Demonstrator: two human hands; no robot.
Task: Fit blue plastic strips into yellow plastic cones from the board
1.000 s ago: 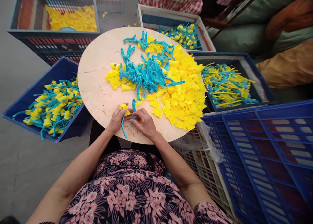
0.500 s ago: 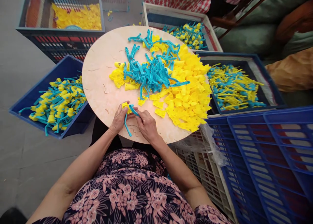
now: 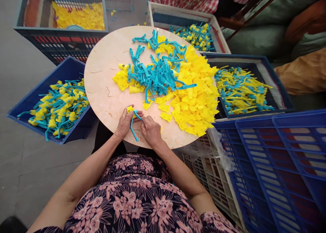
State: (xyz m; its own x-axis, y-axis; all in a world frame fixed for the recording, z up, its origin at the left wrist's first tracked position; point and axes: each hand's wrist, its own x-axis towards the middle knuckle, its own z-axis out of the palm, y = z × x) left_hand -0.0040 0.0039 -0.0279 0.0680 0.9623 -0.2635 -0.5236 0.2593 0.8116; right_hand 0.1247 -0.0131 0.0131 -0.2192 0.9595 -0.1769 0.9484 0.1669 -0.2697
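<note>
Near the front edge of the round table (image 3: 98, 100), my left hand (image 3: 123, 125) is closed on a small yellow plastic piece (image 3: 130, 109). A thin blue plastic strip (image 3: 133, 131) hangs down beside its fingers, its lower end free. My right hand (image 3: 150, 130) pinches the end of another blue length (image 3: 138, 115) that reaches to the left hand. Whether both blue lengths are one part I cannot tell. Beyond the hands lie a heap of blue plastic strips (image 3: 156, 75) and a wide pile of yellow pieces (image 3: 195, 93).
A blue crate (image 3: 19, 105) at the left holds joined yellow and blue parts. More filled crates stand around: a grey one (image 3: 63, 31) at upper left, a white one (image 3: 150, 14) behind, a dark blue one (image 3: 285, 104) at right. Tall blue crates (image 3: 254, 151) rise at lower right.
My right hand has turned slightly and shifted a little left, its blue length now lying lower against the left hand. Less of the yellow piece shows.
</note>
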